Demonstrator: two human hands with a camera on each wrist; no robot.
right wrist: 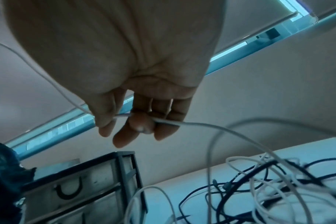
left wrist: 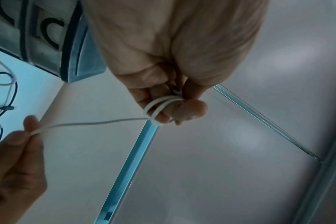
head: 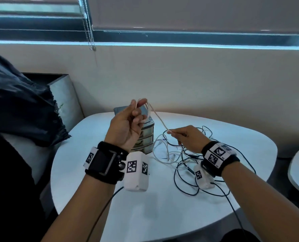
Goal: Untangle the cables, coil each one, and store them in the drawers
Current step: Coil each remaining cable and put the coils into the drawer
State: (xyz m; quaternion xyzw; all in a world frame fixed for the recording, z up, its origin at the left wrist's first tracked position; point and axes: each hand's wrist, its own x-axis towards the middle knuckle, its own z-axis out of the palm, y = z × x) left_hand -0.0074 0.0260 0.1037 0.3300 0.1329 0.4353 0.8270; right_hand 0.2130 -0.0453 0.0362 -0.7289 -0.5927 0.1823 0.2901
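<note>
The left hand (head: pixel 127 123) was raised above the desk (head: pixel 162 215), palm toward the person, in front of the drawers (head: pixel 146 137). Its fingers (left wrist: pixel 159 116) were curled, and several turns of the white cable (head: pixel 160 119) were wrapped around them; the thumb (left wrist: pixel 192 109) pressed the turns in place. In the left wrist view the loops (left wrist: pixel 159 104) lay close together across the fingertips.

From the loops the white cable ran down and to the right, apart from the desk, to the right hand (head: pixel 189 138). The right hand was held lower, just above the tangle (head: pixel 189 163). Its thumb and fingers (right wrist: pixel 142 125) pinched the cable; the remaining fingers were loosely bent. Past the pinch, the cable dropped into the tangle.

The tangle consisted of black and white cables lying on the desk, to the right of the drawers. The drawers stood upright on the desk near its far edge; the visible drawer fronts were shut. A dark bag (head: pixel 23 105) lay to the left of the desk.
</note>
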